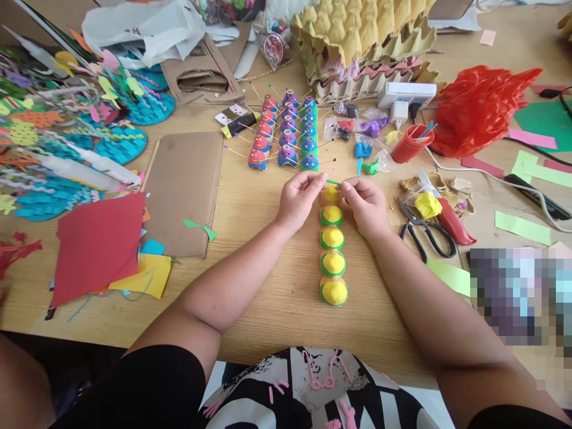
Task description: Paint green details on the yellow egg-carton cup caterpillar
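A strip of egg-carton bumps [333,263], topped with yellow and edged in green, lies lengthwise on the wooden table. Over its far end, a thin green strand [333,182] is stretched between my two hands. My left hand [300,199] pinches the strand's left end between thumb and fingertips. At the other end, my right hand [367,205] grips it the same way, just right of the farthest yellow bump. Beyond my hands stand three rows of decorated bumps: red-and-blue [263,134], purple-and-blue [288,134] and green-and-blue [309,134].
Black-handled scissors [426,229] and a yellow clay lump [428,205] lie right of my right hand. Behind are a red cup [412,144], a power strip [407,94] and egg trays [357,36]. Cardboard [183,185] and red paper [98,244] lie left.
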Tool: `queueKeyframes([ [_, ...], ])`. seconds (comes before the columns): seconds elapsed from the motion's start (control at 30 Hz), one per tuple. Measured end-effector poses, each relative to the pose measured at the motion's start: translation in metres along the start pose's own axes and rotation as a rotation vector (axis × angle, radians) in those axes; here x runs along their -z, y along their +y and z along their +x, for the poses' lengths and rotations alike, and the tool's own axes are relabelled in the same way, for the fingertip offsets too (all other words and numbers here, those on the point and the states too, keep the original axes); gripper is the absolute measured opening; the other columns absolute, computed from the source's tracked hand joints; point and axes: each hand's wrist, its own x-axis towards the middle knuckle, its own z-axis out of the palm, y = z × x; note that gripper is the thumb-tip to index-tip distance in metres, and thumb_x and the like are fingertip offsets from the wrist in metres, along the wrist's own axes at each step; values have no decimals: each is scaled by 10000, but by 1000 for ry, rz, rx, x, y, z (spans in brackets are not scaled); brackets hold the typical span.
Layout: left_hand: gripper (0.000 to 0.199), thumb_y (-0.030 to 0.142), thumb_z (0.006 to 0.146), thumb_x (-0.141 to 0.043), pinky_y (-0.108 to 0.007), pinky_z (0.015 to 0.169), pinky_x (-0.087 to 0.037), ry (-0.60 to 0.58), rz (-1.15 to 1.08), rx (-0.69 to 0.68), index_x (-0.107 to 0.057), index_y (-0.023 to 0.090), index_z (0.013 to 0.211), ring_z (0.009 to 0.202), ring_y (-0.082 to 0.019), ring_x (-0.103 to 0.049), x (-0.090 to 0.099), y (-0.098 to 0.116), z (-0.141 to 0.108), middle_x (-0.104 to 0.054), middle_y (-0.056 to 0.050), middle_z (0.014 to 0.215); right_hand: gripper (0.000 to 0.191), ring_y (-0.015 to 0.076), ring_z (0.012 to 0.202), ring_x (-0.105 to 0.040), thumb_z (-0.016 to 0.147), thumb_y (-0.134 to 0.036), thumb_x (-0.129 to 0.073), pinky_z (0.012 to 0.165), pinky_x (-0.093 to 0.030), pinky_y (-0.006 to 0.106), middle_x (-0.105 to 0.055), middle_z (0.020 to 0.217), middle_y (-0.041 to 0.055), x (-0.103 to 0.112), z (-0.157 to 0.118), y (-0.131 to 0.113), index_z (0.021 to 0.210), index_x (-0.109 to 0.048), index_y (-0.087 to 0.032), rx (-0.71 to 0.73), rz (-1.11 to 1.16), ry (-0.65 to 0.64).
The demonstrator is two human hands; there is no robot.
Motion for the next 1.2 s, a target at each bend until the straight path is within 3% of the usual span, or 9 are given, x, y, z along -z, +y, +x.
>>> queueKeyframes([
  [0.13, 473, 651, 800, -863, -305, 886, -607, -1, -16, 18, -824, 227, 1006, 920, -170, -774, 1, -1, 2, -835, -42, 977, 560, 113, 680, -531, 724, -763, -847, 656, -446, 265, -670, 766, -29, 3, 4, 9, 867, -754, -230, 39, -4, 32],
  [0.27, 465, 634, 801, -871, -308, 890, -617, -17, -12, 8, -828, 227, 1022, 925, -171, -786, 2, -2, 2, -843, -45, 998, 560, 111, 693, -547, 714, -757, -856, 669, -446, 263, -693, 793, -27, 4, 6, 12, 872, -765, -228, 34, 2, 53],
  [0.47, 498, 706, 779, -857, -277, 804, -594, 11, -24, -24, -801, 225, 894, 825, -144, -747, -1, 1, 1, -809, -13, 865, 598, 98, 567, -447, 727, -816, -805, 550, -362, 263, -588, 624, -40, 1, 3, 4, 753, -730, -223, -2, -13, 42],
  [0.6, 497, 708, 809, -829, -249, 729, -546, 23, 30, -66, -765, 216, 801, 728, -113, -668, -1, 3, -1, -750, 10, 748, 636, 98, 560, -453, 785, -840, -735, 585, -403, 281, -582, 600, -26, 1, 2, 2, 661, -719, -216, 44, -43, 41],
  [0.87, 517, 722, 849, -781, -256, 718, -530, 20, 81, -78, -734, 215, 761, 709, -115, -656, 0, 3, -2, -721, 15, 720, 743, 117, 562, -494, 823, -901, -616, 599, -444, 302, -554, 555, -3, 1, 2, -1, 547, -662, -213, 51, -112, 41],
  [1.1, 467, 626, 812, -873, -281, 879, -589, -61, -20, -24, -786, 236, 1054, 945, -160, -761, 1, 0, -1, -819, -38, 1044, 553, 112, 620, -484, 757, -775, -816, 597, -411, 272, -629, 680, -23, 3, 3, 4, 765, -742, -227, 33, -13, 52],
  [1.2, 502, 587, 797, -897, -277, 865, -586, -100, 1, -8, -765, 252, 1148, 932, -154, -743, 2, -5, 0, -808, -37, 1085, 524, 119, 670, -515, 751, -744, -841, 672, -457, 278, -653, 734, -25, 3, 4, 7, 803, -741, -232, 52, 2, 46],
])
